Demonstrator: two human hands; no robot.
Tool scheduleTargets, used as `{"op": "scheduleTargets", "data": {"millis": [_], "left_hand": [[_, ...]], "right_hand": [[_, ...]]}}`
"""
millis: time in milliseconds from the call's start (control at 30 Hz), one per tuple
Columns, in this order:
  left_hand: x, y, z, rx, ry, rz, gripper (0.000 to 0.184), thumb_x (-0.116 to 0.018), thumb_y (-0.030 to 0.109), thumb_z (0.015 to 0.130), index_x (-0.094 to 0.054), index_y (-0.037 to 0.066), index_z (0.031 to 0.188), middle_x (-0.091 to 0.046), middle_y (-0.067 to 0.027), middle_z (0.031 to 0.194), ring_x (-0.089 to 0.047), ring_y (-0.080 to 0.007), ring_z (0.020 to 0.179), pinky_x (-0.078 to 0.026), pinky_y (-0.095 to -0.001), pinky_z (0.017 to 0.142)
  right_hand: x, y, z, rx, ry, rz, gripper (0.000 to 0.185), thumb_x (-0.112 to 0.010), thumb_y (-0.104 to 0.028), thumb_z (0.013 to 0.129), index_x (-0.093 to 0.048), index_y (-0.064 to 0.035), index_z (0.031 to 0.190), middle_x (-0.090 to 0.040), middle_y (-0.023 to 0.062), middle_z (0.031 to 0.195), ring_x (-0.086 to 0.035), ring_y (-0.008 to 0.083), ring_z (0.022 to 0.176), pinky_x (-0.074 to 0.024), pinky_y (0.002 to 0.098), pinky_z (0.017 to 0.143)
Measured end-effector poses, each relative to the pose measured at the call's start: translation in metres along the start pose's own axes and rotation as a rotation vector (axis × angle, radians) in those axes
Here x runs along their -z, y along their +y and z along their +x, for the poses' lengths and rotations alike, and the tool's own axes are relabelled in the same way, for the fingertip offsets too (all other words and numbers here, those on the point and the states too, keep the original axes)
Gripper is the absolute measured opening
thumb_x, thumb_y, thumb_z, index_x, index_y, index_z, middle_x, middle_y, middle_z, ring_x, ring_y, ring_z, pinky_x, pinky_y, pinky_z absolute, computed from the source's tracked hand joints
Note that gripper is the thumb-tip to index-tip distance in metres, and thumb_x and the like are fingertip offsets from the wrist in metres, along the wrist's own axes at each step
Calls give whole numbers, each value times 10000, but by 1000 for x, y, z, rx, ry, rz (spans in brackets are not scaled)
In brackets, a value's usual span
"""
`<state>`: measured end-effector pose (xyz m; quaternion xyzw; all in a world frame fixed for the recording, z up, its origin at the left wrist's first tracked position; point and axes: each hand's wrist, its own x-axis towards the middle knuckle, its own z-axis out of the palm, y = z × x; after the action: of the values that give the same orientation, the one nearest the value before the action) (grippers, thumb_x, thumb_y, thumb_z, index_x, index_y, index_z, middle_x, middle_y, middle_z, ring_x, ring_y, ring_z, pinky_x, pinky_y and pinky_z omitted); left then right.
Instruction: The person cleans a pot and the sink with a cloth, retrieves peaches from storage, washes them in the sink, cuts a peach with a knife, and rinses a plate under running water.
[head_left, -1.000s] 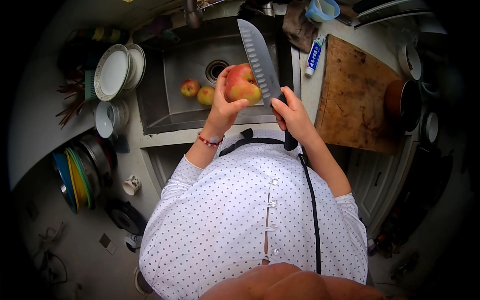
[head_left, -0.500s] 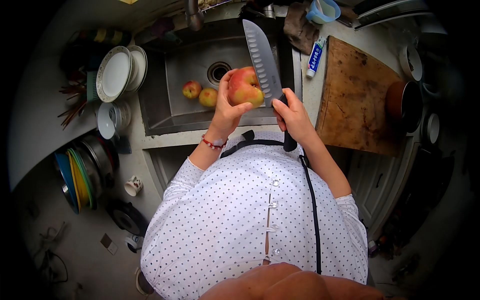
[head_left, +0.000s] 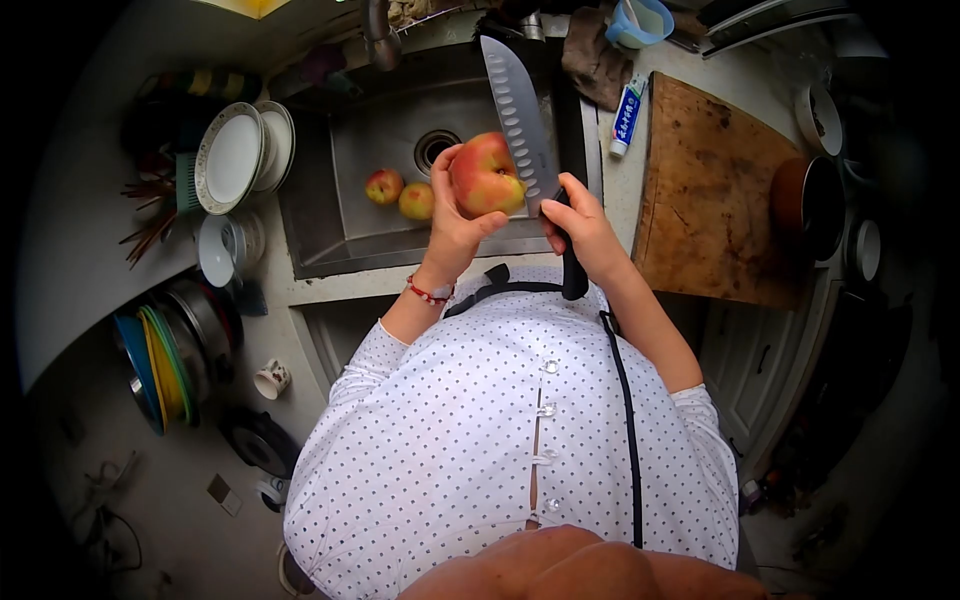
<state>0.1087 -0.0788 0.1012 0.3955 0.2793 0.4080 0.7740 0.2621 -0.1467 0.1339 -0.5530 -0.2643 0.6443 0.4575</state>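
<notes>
Over the front of the metal sink (head_left: pixel 390 247), my left hand (head_left: pixel 454 215) holds a large red and yellow apple (head_left: pixel 484 178), with the thumb below and the fingers around its left side. My right hand (head_left: pixel 582 225) is wrapped round the black handle of a knife (head_left: pixel 517 110). Its wide dimpled blade points up and away, close against the apple's right side; whether the edge is in the flesh I cannot tell. Two smaller apples, one red (head_left: pixel 383 186) and one yellower (head_left: pixel 416 201), lie in the sink left of my left hand.
A wooden board (head_left: pixel 715 200) lies right of the sink, with a brown pot (head_left: pixel 806 205) at its right edge. Toothpaste (head_left: pixel 626 118) and a cloth (head_left: pixel 597 60) are beside it. Plates (head_left: pixel 232 158) and bowls (head_left: pixel 218 250) stand at the left, under the tap (head_left: pixel 381 38) side.
The view has shifted slightly. Both hands still hold the apple and the knife in nearly the same pose, with the blade staying at the apple's right side.
</notes>
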Motion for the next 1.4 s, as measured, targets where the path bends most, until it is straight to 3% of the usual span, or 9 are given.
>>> {"op": "scheduleTargets", "data": {"millis": [133, 200, 300, 1400], "left_hand": [[0, 0, -1, -6, -38, 111, 864, -768, 158, 590, -199, 93, 1237, -350, -89, 1179, -399, -191, 1100, -376, -302, 914], [-2, 1, -1, -3, -49, 114, 874, -769, 162, 593, -190, 94, 1245, -345, -89, 1183, -393, -192, 1106, -374, -303, 918], [-5, 2, -2, -11, -10, 185, 896, -771, 151, 589, -180, 97, 1260, -338, -88, 1197, -388, -195, 1114, -367, -310, 929], [-14, 4, -5, -140, -14, 327, 940, -796, 135, 550, -175, 89, 1254, -298, -94, 1243, -372, -200, 1134, -345, -312, 951]], "right_hand": [[0, 0, 2, -43, 23, 21, 270, -550, -191, 763, -473, -11, 950, -503, 31, 681, -497, 96, 572, -419, 226, 510], [-9, -4, 3, 113, 156, -244, 353, -659, -209, 688, -488, -8, 921, -551, 64, 779, -539, 120, 685, -447, 244, 611], [-13, -5, 4, 154, 231, -328, 423, -732, -212, 614, -496, -2, 895, -576, 86, 828, -550, 134, 757, -447, 259, 667], [-16, -6, -1, 174, 201, -323, 370, -671, -229, 681, -522, 13, 920, -596, 102, 827, -575, 153, 743, -454, 269, 665]]}}
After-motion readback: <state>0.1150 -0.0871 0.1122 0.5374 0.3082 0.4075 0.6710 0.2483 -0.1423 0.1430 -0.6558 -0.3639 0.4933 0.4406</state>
